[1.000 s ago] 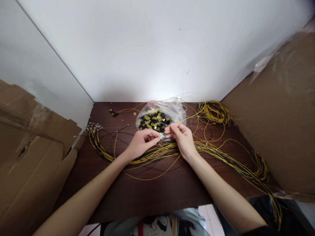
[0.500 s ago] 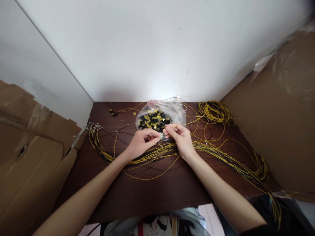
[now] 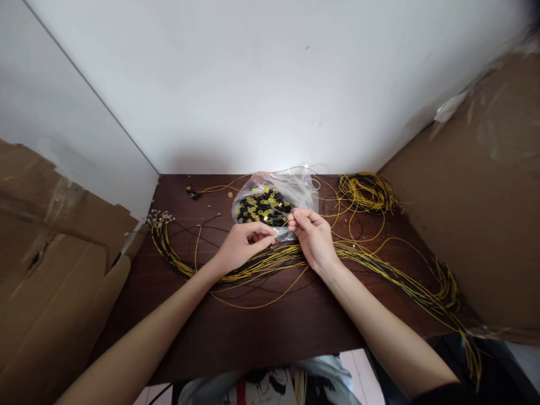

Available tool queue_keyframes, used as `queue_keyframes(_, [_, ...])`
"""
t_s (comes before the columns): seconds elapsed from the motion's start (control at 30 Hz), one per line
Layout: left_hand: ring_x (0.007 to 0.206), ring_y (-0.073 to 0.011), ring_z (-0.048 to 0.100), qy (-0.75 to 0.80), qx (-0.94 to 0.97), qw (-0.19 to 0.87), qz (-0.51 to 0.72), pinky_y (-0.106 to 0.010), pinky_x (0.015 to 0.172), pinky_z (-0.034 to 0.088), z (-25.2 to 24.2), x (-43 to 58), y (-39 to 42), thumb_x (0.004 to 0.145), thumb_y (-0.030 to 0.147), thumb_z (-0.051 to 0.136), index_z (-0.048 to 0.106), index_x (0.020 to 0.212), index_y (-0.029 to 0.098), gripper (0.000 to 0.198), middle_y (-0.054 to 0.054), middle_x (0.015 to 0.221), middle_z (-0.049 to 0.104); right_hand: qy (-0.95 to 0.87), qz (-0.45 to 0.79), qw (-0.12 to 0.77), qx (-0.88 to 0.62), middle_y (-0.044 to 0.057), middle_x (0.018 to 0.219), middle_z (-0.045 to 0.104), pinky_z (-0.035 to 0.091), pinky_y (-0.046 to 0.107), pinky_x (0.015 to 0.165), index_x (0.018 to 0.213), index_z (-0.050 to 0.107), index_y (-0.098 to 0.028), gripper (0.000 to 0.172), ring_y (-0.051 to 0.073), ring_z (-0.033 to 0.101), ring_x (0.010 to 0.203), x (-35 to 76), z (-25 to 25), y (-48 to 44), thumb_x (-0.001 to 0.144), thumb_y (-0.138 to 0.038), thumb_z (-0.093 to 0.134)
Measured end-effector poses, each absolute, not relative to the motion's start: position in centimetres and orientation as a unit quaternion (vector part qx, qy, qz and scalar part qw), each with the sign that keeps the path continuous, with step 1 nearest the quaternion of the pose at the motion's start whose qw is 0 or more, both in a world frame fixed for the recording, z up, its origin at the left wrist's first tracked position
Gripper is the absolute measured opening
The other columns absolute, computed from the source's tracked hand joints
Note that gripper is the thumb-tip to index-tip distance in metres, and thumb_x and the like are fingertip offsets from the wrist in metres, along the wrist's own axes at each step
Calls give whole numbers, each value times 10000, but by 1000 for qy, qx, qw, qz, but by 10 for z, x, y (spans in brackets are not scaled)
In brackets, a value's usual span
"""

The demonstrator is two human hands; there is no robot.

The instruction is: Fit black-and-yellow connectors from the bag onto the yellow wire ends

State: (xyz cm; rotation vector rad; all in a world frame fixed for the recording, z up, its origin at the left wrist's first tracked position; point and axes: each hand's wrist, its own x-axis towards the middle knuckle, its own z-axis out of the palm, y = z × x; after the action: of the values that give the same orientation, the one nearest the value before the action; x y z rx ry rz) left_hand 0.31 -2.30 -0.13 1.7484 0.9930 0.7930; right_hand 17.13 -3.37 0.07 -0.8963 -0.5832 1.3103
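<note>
My left hand [image 3: 242, 243] and my right hand [image 3: 313, 236] meet over the middle of a dark wooden table [image 3: 261, 332], fingers curled in pinches. The right hand pinches a thin yellow wire [image 3: 283, 225] that runs across to the left fingertips. The left hand pinches something small that I cannot make out. Just behind the hands lies a clear plastic bag [image 3: 274, 199] full of small black and yellow connectors. Under both wrists a long bundle of yellow and black wires [image 3: 379, 270] sweeps across the table.
A coil of yellow wire [image 3: 369, 192] lies at the back right. Wire ends with metal terminals [image 3: 160, 218] fan out at the left edge. Cardboard sheets stand at the left [image 3: 54, 264] and right [image 3: 485, 214]. A white wall closes the back.
My right hand has drawn slightly back and right, opening a small gap from the left hand, with the yellow wire stretched between them. The left hand has barely moved.
</note>
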Motion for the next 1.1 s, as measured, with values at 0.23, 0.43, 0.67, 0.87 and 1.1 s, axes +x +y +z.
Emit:
queue_keyframes(0.23, [625,-113,578,407,685,507,328,-225,578,479,1,4,-23,759,266,634,675,883,126,192,-46,781,674,-309,562,640,-421,15,707,676,500,224,615,805,674,-169,234,91,584,596,172,-1,-35,630,-289,774])
queue_keyframes(0.43, [547,-79,577,404,601,575,381,-206,579,492,3,2,-22,740,253,662,646,870,120,186,-10,713,655,-452,518,571,-449,2,682,656,485,263,633,799,676,-184,192,113,573,591,170,0,-39,681,-326,729])
queue_keyframes(0.67, [579,-99,610,402,542,603,425,-232,613,513,1,0,-19,714,269,695,647,875,120,224,-18,725,667,-587,444,514,-441,16,770,658,473,285,661,806,695,-215,97,144,593,678,168,-3,-44,748,-287,666])
queue_keyframes(0.87, [583,-116,617,406,548,597,422,-249,606,518,2,-1,-19,709,276,699,646,877,118,236,-26,703,671,-625,432,498,-419,20,799,639,476,294,677,861,697,-233,111,145,593,698,166,-4,-45,781,-281,636])
queue_keyframes(1.1, [632,-111,628,399,542,614,412,-246,656,519,3,0,-20,680,246,722,645,881,125,247,-18,740,678,-636,405,485,-442,19,755,627,423,274,627,839,694,-211,95,137,532,650,168,-6,-45,796,-252,620])
